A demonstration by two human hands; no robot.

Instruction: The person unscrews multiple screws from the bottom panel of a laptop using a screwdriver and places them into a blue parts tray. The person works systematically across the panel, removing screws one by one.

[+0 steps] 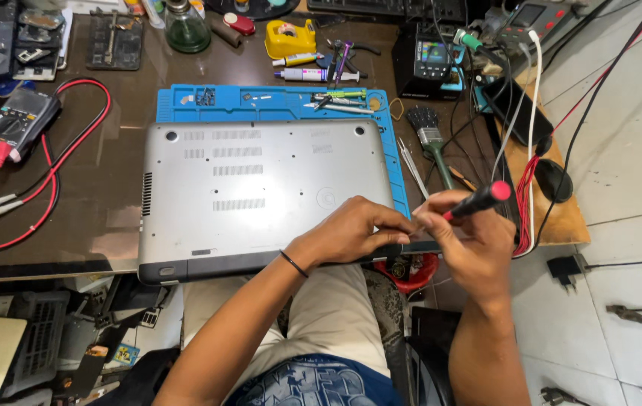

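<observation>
A silver laptop (261,188) lies upside down, bottom panel up, partly on a blue work mat (276,105). My left hand (351,233) rests on the laptop's near right corner, fingers pinched together at the edge. My right hand (471,240) grips a black screwdriver with a red cap (479,199), its tip pointing down-left toward the same corner, right beside my left fingertips. The tip itself is hidden between my fingers.
A multimeter (13,124) with red and black leads sits at the left. Tweezers and small tools (340,101) lie on the mat's far edge. A brush (430,139), a soldering station (430,60), a yellow tape dispenser (291,37) and a glass bottle (186,30) stand behind. The desk's edge (554,225) is at the right.
</observation>
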